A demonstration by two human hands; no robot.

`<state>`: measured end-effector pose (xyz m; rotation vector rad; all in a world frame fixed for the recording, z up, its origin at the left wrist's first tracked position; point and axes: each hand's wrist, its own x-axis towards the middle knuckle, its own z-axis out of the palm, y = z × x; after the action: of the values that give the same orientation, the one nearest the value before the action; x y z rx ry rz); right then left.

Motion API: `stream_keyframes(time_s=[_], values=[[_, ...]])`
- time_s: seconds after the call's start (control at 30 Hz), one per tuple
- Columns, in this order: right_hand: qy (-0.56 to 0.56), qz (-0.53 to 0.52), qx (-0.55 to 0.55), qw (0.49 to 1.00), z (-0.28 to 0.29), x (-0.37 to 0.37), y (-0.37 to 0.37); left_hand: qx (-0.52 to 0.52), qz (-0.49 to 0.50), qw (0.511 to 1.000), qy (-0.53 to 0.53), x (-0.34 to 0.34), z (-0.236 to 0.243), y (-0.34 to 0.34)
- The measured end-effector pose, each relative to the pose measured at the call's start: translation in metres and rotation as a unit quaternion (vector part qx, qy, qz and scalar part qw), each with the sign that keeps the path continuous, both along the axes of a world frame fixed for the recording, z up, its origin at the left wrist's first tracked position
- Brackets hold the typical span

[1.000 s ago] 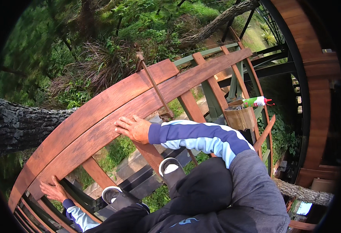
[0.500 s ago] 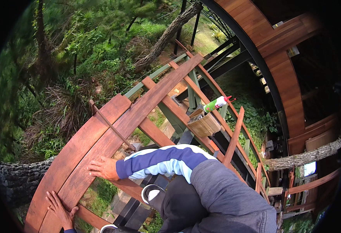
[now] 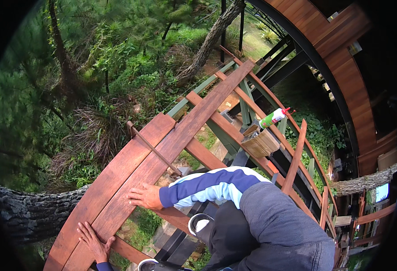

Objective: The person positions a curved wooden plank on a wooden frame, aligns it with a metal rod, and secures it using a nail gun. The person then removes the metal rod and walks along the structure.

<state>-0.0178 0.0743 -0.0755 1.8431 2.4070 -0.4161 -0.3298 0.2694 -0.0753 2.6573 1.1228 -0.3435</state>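
A long reddish-brown wooden plank (image 3: 176, 135) lies along the curved deck frame beside a second, shorter outer plank (image 3: 117, 167). My left hand (image 3: 93, 244) rests on the planks at the lower left, fingers spread. Farther up, my right hand (image 3: 145, 197) lies on the inner edge of the long plank, its fingers stretched out and holding nothing. A thin rusty bar with a bent end (image 3: 155, 149), clamp-like in shape, crosses both planks just beyond my right hand.
A green, white and red sealant tube (image 3: 273, 118) leans on a brown box (image 3: 261, 143) set on the joists. Open gaps show between wooden joists (image 3: 203, 153) and dark beams. A loose wood strip (image 3: 295, 156) slants at right. Tree trunks (image 3: 40, 212) and plants border the frame.
The whole scene has shifted to the right in view as my head turned a little. Both hands stay on the planks in about the same places.
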Motion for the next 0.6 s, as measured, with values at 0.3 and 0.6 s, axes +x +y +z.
stream_keyframes(time_s=[0.3,0.6], values=[[-0.005,0.010,-0.048,0.999,0.0067,0.0029,0.0054,-0.020,0.003,0.999,-0.046,0.0025,0.0014,-0.0019],[0.018,-0.004,-0.056,0.998,0.0066,0.0024,0.0068,-0.018,0.001,0.999,-0.039,0.0032,0.0065,-0.0045]])
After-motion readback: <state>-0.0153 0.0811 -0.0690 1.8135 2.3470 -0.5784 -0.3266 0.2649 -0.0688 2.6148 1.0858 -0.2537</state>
